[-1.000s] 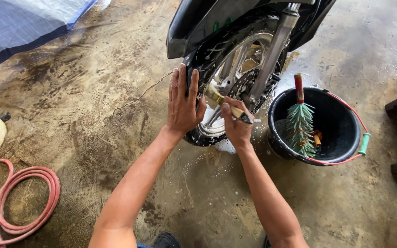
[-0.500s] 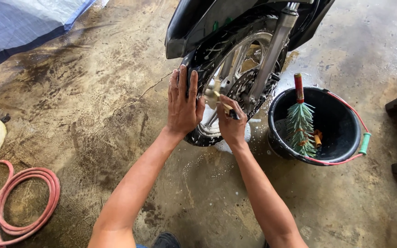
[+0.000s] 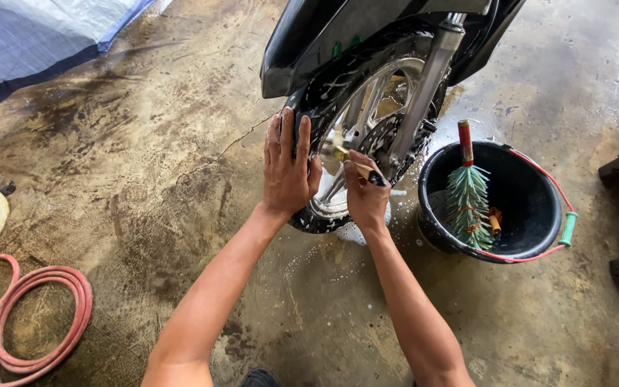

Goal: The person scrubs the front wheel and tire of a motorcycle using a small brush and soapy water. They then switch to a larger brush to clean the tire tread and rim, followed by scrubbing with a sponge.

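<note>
Pinched in the right hand, a small brush pokes between the spokes of the soapy motorcycle wheel, which stands directly ahead of both hands. Left hand lies flat and open on the tyre, steadying it. Short strokes with the wheel held firm should work best. Right of the grip sits one black bucket holding one green bristle brush; one red hose coils far left.

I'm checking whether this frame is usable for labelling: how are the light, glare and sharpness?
Head view: even daylight, soft shadows; wet glare on the concrete floor at upper right; left hand, right hand and soapy wheel are sharp; straight edges bow slightly near the corners; bucket interior is dark.
</note>
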